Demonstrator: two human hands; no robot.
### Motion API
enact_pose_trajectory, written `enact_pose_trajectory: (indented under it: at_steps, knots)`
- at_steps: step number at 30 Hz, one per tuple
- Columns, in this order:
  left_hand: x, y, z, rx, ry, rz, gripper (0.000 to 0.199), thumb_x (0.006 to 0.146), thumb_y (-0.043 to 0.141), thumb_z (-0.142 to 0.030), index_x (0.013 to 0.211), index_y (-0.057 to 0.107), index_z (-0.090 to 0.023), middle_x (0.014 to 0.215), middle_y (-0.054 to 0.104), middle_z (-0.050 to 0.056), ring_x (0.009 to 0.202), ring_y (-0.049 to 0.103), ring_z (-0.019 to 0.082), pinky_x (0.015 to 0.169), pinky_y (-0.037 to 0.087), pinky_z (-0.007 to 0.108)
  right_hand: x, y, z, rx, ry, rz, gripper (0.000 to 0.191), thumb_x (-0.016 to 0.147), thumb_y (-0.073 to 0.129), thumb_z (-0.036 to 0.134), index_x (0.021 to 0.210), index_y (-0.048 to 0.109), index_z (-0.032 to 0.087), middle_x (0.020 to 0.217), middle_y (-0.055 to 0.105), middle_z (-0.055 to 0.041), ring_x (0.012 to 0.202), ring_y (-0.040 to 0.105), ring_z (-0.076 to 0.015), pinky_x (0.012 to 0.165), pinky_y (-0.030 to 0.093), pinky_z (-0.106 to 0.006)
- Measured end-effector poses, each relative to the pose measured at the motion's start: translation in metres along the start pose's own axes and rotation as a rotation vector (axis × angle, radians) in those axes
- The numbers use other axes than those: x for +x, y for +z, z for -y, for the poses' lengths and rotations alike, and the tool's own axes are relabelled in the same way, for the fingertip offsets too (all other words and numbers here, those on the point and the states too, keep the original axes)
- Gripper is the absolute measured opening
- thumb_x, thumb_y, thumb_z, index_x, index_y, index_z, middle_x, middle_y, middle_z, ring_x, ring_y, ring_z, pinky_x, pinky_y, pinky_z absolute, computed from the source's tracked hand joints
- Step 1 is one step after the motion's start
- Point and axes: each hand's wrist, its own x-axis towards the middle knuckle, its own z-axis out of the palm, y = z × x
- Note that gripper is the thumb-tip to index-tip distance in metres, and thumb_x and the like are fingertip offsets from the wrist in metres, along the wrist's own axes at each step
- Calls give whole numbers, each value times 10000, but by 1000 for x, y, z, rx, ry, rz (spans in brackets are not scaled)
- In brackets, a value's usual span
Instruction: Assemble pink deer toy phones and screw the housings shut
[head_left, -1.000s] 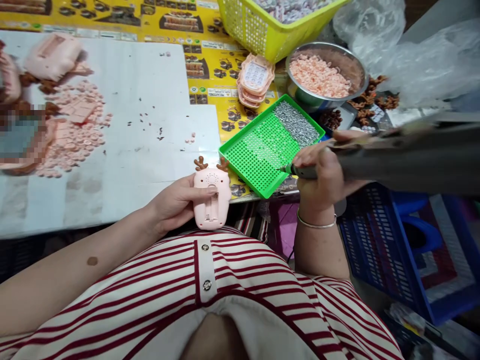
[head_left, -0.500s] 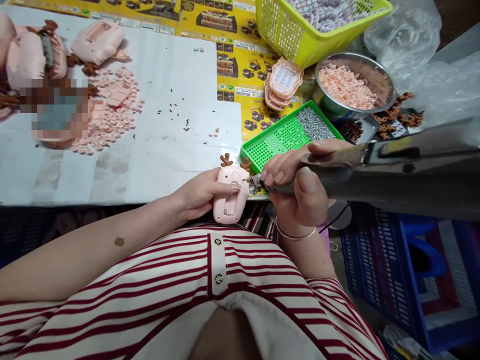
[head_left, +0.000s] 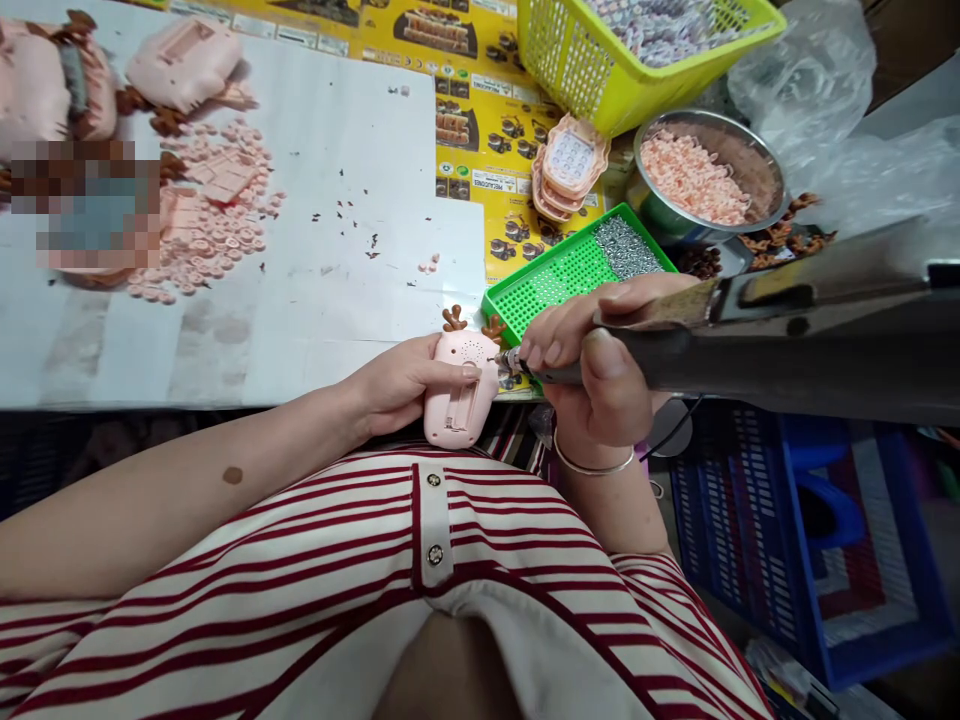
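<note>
My left hand [head_left: 405, 385] grips a pink plastic toy shell [head_left: 459, 385] with brown antlers, thumb across its back, near the table's front edge. The shell's back shows an uncovered battery compartment and a patch of small holes. Wrapped round a dark power screwdriver [head_left: 675, 350] is my right hand [head_left: 592, 360], with a bracelet at the wrist. The driver's tip meets the shell's upper right side, by a screw hole. Behind my right hand, a green tray [head_left: 547, 275] holds small silvery screws [head_left: 628, 248].
A metal bowl [head_left: 776, 190] of pink parts, a yellow basket [head_left: 570, 70] and stacked pink pieces [head_left: 570, 160] stand at the back right. Pink shells [head_left: 184, 65] and a pile of small pink parts [head_left: 225, 190] lie left. Blue crates [head_left: 795, 560] are at the lower right.
The view has shifted slightly. The rear of the screwdriver sits a little lower, while its tip stays at the shell. Both hands keep their holds.
</note>
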Motion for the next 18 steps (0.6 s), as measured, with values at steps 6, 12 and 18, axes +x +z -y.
enact_pose_trajectory:
  at_steps: [6, 12, 18]
  knots:
    - [-1, 1, -3, -7, -12, 14, 427, 622, 848, -102, 1017, 687, -107, 861, 727, 42, 767, 650, 168, 768, 512, 303, 6, 1, -4, 307, -61, -8, 143, 888, 682, 314, 1023, 635, 319, 605, 505, 80, 440, 524, -107, 437, 495, -260]
    - [-1, 0, -2, -27, -10, 11, 381, 639, 839, -91, 996, 707, -106, 890, 748, 53, 792, 664, 170, 771, 503, 292, 12, 12, -3, 234, -42, -208, 165, 866, 709, 375, 1002, 623, 336, 564, 472, 94, 383, 474, -115, 369, 433, -274]
    - [-2, -2, 0, -42, -19, 11, 386, 643, 843, -92, 1005, 711, -108, 913, 756, 56, 808, 672, 175, 788, 514, 300, 17, 17, 4, 101, 18, -294, 180, 863, 680, 429, 953, 554, 334, 516, 400, 99, 335, 374, -119, 325, 354, -286]
